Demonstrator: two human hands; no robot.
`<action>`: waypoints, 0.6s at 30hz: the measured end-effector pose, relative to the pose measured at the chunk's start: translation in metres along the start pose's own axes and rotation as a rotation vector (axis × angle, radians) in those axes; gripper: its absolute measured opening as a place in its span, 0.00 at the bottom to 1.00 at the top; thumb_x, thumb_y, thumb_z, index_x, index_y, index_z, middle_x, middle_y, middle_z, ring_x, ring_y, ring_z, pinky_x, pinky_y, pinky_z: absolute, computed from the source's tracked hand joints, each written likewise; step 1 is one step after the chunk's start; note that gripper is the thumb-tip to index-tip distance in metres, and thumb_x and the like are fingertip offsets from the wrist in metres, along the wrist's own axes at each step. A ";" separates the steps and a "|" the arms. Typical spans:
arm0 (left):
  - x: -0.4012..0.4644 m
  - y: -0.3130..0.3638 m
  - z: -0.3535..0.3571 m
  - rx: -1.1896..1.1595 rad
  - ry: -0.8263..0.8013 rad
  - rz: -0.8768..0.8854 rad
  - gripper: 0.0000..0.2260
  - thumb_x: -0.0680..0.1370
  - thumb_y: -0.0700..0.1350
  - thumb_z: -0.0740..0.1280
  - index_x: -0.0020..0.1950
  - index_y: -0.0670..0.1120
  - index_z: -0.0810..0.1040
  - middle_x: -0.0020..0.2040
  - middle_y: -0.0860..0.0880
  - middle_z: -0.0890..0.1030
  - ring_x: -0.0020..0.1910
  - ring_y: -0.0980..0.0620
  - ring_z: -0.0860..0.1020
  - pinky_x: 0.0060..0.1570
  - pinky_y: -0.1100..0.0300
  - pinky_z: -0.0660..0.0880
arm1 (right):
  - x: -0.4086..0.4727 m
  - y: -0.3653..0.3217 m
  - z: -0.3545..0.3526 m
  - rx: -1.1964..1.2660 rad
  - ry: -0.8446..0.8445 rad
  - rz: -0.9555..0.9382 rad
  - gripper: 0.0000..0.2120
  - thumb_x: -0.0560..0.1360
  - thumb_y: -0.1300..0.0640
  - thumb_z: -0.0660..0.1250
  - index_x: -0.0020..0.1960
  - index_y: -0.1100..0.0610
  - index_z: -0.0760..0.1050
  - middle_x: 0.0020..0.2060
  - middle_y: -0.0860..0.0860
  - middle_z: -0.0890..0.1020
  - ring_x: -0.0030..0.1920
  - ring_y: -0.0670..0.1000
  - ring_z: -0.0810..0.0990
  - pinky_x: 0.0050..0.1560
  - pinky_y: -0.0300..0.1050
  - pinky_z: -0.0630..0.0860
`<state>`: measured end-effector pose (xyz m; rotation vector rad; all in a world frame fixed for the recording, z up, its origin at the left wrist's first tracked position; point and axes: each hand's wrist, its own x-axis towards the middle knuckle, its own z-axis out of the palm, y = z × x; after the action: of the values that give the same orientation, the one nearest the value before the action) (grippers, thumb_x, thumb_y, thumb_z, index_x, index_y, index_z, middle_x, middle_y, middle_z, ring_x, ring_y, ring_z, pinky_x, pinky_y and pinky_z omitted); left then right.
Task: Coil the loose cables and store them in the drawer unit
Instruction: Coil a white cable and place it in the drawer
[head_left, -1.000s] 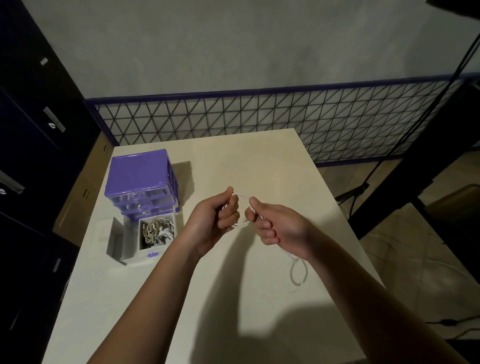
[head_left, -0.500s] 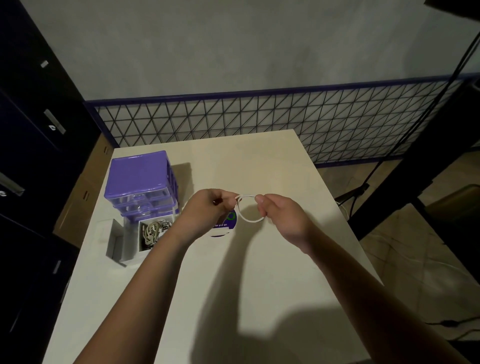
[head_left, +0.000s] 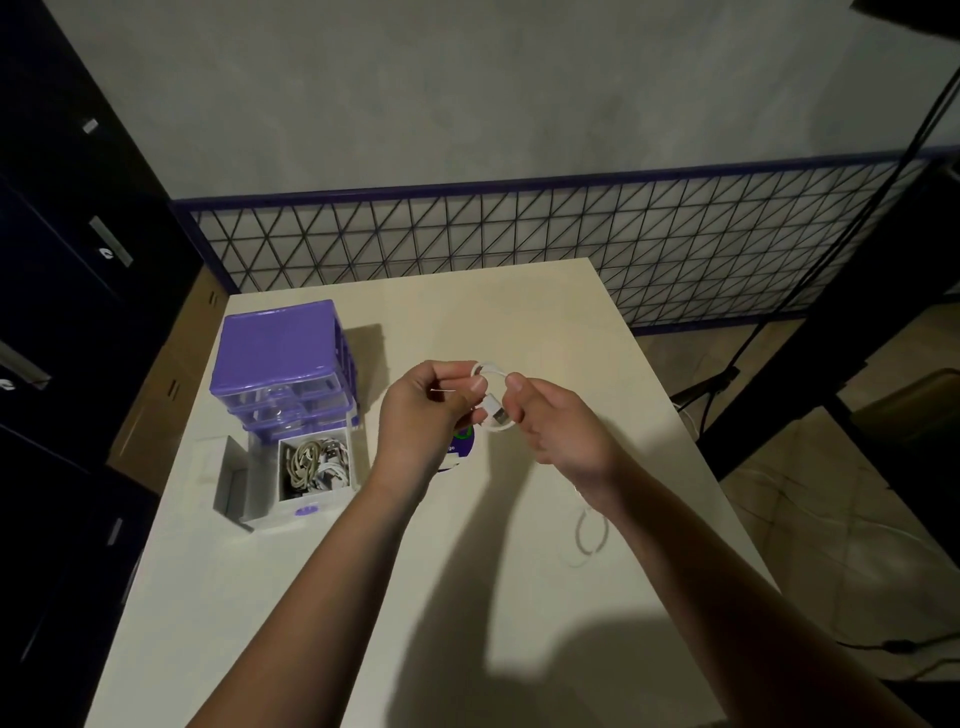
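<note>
- Desk (head_left: 519, 322) carries the purple drawer unit (head_left: 283, 358), its bottom drawer (head_left: 306, 467) pulled out — coiled cables inside.
- Left hand (head_left: 423, 415) and right hand (head_left: 561, 426) pinch a small white cable (head_left: 493, 397) coil above the desk.
- Coiling looks nearly finished; next, lower it into that drawer.

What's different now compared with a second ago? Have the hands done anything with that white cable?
Both hands lifted slightly off the table. The left hand and right hand have kept their grip on the thin white cable, now a small loop with its USB plug showing between them. The purple plastic drawer unit and its pulled-out drawer of cables stayed put.
</note>
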<state>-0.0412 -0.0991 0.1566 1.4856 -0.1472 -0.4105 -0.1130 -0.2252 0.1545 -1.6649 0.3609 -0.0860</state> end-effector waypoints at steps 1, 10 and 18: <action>-0.001 -0.002 0.002 -0.006 0.026 0.026 0.05 0.76 0.34 0.69 0.48 0.44 0.80 0.40 0.47 0.81 0.32 0.53 0.80 0.44 0.56 0.81 | 0.000 -0.001 0.000 0.026 -0.012 0.012 0.17 0.83 0.49 0.53 0.38 0.56 0.65 0.23 0.42 0.62 0.23 0.42 0.59 0.25 0.32 0.57; 0.001 -0.011 0.000 0.346 0.079 0.287 0.09 0.75 0.44 0.73 0.49 0.56 0.78 0.50 0.54 0.77 0.45 0.57 0.78 0.46 0.66 0.75 | 0.001 -0.003 -0.008 0.178 -0.093 0.026 0.18 0.83 0.47 0.53 0.37 0.54 0.64 0.29 0.48 0.56 0.26 0.44 0.54 0.28 0.41 0.50; 0.005 -0.007 -0.015 -0.040 -0.287 -0.040 0.08 0.79 0.43 0.65 0.54 0.48 0.83 0.45 0.48 0.83 0.47 0.49 0.75 0.47 0.64 0.75 | 0.010 -0.003 -0.019 0.102 -0.088 0.052 0.18 0.82 0.45 0.55 0.37 0.54 0.65 0.29 0.48 0.57 0.28 0.45 0.54 0.28 0.40 0.50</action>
<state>-0.0324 -0.0870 0.1478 1.3868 -0.3351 -0.6547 -0.1077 -0.2461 0.1580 -1.5520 0.3277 0.0080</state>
